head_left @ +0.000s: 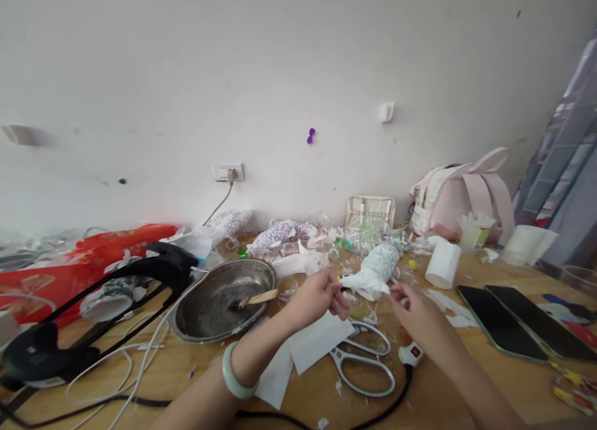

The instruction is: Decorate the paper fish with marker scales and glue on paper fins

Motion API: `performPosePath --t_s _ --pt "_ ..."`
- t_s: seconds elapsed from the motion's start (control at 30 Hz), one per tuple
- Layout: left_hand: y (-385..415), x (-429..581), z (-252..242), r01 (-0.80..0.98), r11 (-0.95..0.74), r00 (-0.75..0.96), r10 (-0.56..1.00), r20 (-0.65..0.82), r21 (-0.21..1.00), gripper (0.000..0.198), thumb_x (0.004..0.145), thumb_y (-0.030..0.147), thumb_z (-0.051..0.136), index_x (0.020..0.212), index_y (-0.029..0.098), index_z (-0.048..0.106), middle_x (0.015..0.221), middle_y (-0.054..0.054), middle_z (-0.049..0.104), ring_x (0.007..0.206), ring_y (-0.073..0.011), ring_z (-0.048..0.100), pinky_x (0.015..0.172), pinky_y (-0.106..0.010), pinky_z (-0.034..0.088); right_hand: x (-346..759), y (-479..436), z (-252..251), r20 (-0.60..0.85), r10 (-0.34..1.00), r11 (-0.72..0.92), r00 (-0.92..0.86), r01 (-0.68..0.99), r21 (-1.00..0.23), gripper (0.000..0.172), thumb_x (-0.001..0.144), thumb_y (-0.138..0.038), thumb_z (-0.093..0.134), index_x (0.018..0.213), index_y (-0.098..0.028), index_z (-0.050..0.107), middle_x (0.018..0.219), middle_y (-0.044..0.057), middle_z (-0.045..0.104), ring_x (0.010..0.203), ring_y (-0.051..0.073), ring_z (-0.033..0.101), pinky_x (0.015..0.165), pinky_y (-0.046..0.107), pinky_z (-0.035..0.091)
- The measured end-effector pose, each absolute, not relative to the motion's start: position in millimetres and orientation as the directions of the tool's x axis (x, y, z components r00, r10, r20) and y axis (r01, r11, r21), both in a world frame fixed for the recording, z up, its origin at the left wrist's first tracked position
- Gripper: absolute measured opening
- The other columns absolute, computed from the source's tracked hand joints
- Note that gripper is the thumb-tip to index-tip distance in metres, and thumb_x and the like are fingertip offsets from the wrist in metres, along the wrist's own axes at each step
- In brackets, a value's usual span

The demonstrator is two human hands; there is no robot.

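Observation:
My left hand [317, 296], with a pale green bangle on its wrist, is closed in a pinch on a piece of white tissue paper [364, 284]. The paper leads to a plastic bottle wrapped in patterned white paper [380, 262] lying on the wooden table [466, 380]. My right hand [417, 315] is just right of the paper, its fingers curled close to the paper's edge; whether they grip it is unclear. White-handled scissors [366, 361] and white paper sheets [317, 340] lie right below both hands.
A metal bowl [221, 306] with a brush in it sits at left. Black headset and white cables lie at far left, by a red bag [74, 262]. A white roll [443, 263], two phones [513, 321], a pink backpack [461, 194] and cups stand at right. Scraps and bottles litter the back.

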State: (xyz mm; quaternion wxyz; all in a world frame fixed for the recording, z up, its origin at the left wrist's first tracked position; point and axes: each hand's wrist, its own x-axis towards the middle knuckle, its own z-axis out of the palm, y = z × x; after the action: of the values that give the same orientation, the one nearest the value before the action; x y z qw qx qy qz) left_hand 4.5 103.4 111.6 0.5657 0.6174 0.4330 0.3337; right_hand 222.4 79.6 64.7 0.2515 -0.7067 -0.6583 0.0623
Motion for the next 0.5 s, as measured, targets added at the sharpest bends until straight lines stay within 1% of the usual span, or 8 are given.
performPosePath --t_s 0.07,0.13,0.2,0.27,0.33,0.4,0.43,0.5 --pt "106.0 4.2 110.7 0.081 0.010 0.374 0.927 -0.040 0.997 0.021 0.092 0.014 0.038 0.072 0.020 0.039 0.056 0.002 0.066 0.042 -0.0093 0.060 0.048 -0.021 0.040 213.1 96.3 67.1 0.276 0.955 -0.003 0.104 0.939 -0.344 0.035 0.089 -0.036 0.046 0.109 -0.011 0.062 0.105 0.017 0.065 0.099 0.031 0.061 0.081 0.038 0.046" --pt "108.1 2.6 110.5 -0.004 0.012 0.367 0.930 -0.009 1.000 0.021 0.093 0.018 0.039 0.072 0.020 0.040 0.059 0.001 0.067 0.042 -0.0083 0.059 0.049 -0.020 0.041 204.4 110.3 68.4 0.294 0.953 0.001 0.075 0.968 -0.249 0.037 0.088 -0.032 0.053 0.118 -0.010 0.061 0.115 0.021 0.060 0.106 0.037 0.057 0.086 0.044 0.043" --pt "109.2 0.1 111.6 -0.092 0.030 0.380 0.925 0.008 0.995 0.021 0.093 0.023 0.042 0.073 0.019 0.042 0.063 0.001 0.068 0.043 -0.0079 0.060 0.049 -0.020 0.041 196.8 120.2 68.3 0.302 0.952 -0.002 0.055 0.985 -0.175 0.043 0.083 -0.033 0.063 0.121 -0.012 0.061 0.123 0.024 0.054 0.107 0.041 0.055 0.087 0.048 0.041" --pt "109.0 -2.4 113.3 -0.153 0.053 0.389 0.921 0.011 0.987 0.020 0.092 0.026 0.045 0.074 0.018 0.044 0.067 0.000 0.069 0.044 -0.0076 0.060 0.048 -0.019 0.039 190.5 125.7 67.2 0.317 0.947 -0.010 0.049 0.992 -0.125 0.048 0.075 -0.031 0.073 0.119 -0.012 0.062 0.126 0.025 0.051 0.106 0.043 0.055 0.087 0.048 0.041" --pt "108.1 -4.2 114.8 -0.178 0.068 0.390 0.921 0.007 0.982 0.021 0.092 0.027 0.046 0.074 0.017 0.045 0.068 0.000 0.069 0.043 -0.0072 0.060 0.047 -0.018 0.037 186.4 127.6 66.3 0.347 0.937 -0.013 0.045 0.995 -0.094 0.045 0.072 -0.024 0.075 0.113 -0.009 0.063 0.121 0.025 0.054 0.105 0.041 0.055 0.087 0.045 0.041" --pt "107.5 -5.1 115.6 -0.190 0.081 0.396 0.918 0.001 0.978 0.021 0.092 0.026 0.046 0.073 0.017 0.046 0.068 -0.001 0.069 0.044 -0.0072 0.059 0.047 -0.019 0.037 186.0 128.4 67.3 0.391 0.920 -0.010 0.039 0.997 -0.076 0.033 0.073 -0.016 0.071 0.104 -0.006 0.064 0.110 0.023 0.058 0.104 0.037 0.055 0.085 0.040 0.041" --pt "107.5 -5.3 115.6 -0.201 0.087 0.399 0.917 0.000 0.976 0.022 0.092 0.026 0.047 0.072 0.017 0.046 0.069 -0.001 0.069 0.044 -0.0072 0.059 0.047 -0.019 0.037 187.6 129.2 68.8 0.410 0.911 -0.005 0.036 0.997 -0.076 0.025 0.074 -0.014 0.068 0.097 -0.007 0.064 0.103 0.021 0.061 0.099 0.035 0.057 0.080 0.037 0.042" --pt "108.3 -5.9 115.3 -0.232 0.106 0.401 0.916 -0.004 0.967 0.021 0.091 0.025 0.049 0.072 0.017 0.048 0.072 -0.002 0.069 0.049 -0.0076 0.060 0.048 -0.019 0.038 194.1 132.5 73.9 0.446 0.894 0.002 0.041 0.995 -0.096 0.007 0.077 -0.015 0.063 0.084 -0.013 0.061 0.084 0.013 0.063 0.082 0.029 0.061 0.065 0.031 0.041"
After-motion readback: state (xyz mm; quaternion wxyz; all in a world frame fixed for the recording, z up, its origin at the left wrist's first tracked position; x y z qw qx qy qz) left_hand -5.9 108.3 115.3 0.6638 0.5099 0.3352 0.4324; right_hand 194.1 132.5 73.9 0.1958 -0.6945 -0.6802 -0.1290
